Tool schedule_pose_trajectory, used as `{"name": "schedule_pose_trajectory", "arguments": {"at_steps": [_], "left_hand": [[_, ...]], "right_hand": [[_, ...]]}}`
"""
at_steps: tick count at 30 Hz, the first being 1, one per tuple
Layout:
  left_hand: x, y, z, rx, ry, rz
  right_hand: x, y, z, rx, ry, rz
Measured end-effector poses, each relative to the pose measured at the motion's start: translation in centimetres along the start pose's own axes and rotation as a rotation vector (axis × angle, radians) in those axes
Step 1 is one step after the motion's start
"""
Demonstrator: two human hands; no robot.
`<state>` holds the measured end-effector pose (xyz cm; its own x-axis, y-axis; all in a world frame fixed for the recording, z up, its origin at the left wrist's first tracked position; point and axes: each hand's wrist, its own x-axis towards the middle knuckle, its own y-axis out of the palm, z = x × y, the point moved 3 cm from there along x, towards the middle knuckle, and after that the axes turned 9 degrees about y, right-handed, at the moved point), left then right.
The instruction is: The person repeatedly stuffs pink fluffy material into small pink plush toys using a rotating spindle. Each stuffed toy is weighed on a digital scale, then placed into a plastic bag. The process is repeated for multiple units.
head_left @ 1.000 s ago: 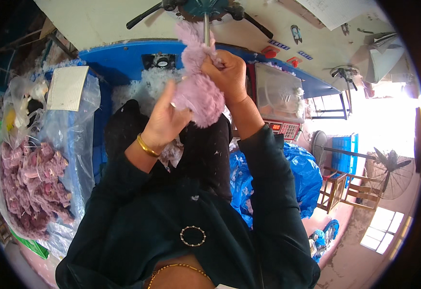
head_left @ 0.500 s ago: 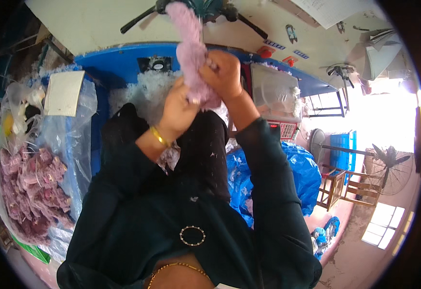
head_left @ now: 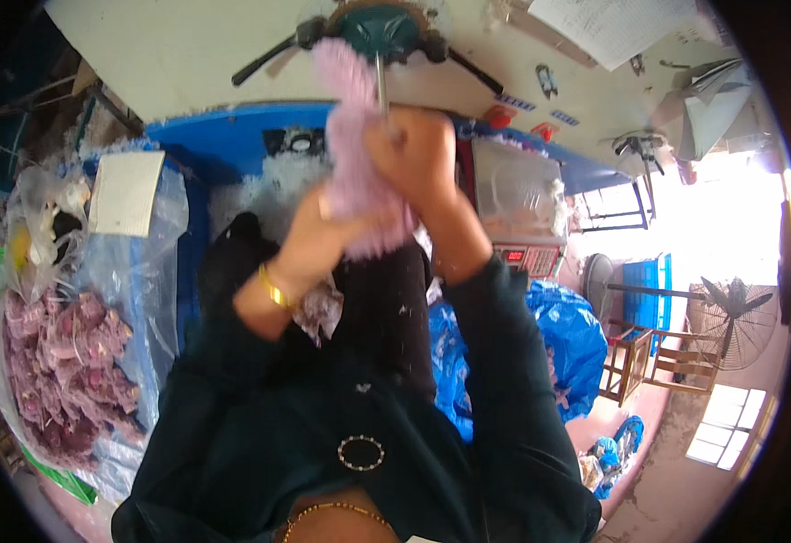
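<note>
A long, fluffy pink plush piece (head_left: 352, 149) hangs upright in front of me, over my lap. My right hand (head_left: 416, 156) is closed at its right edge, beside a thin metal tube (head_left: 380, 83) that comes out of a dark green machine head (head_left: 375, 34). Whether the tube goes into the plush is hidden by my hand. Lower down, my left hand (head_left: 316, 237) grips the plush from the left, slightly blurred, with its fingertips partly sunk in the pile.
Black handles (head_left: 264, 67) flank the machine head. White fluff (head_left: 291, 176) lies in the blue bin (head_left: 201, 136) below it. To the left stands a clear bag of pink plush pieces (head_left: 69, 371). A red-display scale (head_left: 515, 256) and a blue bag (head_left: 572, 348) are on the right.
The plush has come down toward me, baring more of the metal tube. Both hands have moved lower with it, my left hand farther, and the view has shifted a little.
</note>
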<state>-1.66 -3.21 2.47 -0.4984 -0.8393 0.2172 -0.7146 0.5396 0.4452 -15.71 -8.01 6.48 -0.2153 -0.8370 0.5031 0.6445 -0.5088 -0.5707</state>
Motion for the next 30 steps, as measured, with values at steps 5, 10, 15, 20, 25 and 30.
{"name": "schedule_pose_trajectory", "arguments": {"at_steps": [5,10,15,20,25,30], "left_hand": [[2.0,-1.5,-0.5,-0.169,-0.046,-0.077],[-1.6,-4.2,1.8,-0.453,-0.213,-0.061],[0.5,-5.5,3.8,-0.635,-0.427,-0.125],[0.6,-1.2,4.0,-0.98,-0.395,0.275],[1.6,2.4,2.4,-0.72,-0.308,0.002],[2.1,1.4,2.1,-0.398,-0.216,-0.089]], "right_hand": [[1.5,1.2,-0.9,-0.016,0.032,-0.038],[-1.8,-0.7,1.1,0.099,0.183,0.105],[-2.0,-1.4,1.3,0.174,0.297,0.241],[-2.5,-1.7,-3.1,0.951,0.714,0.637],[-0.2,-4.1,-4.8,0.648,0.676,0.753],[-0.1,-6.9,1.4,0.136,0.287,0.96]]}}
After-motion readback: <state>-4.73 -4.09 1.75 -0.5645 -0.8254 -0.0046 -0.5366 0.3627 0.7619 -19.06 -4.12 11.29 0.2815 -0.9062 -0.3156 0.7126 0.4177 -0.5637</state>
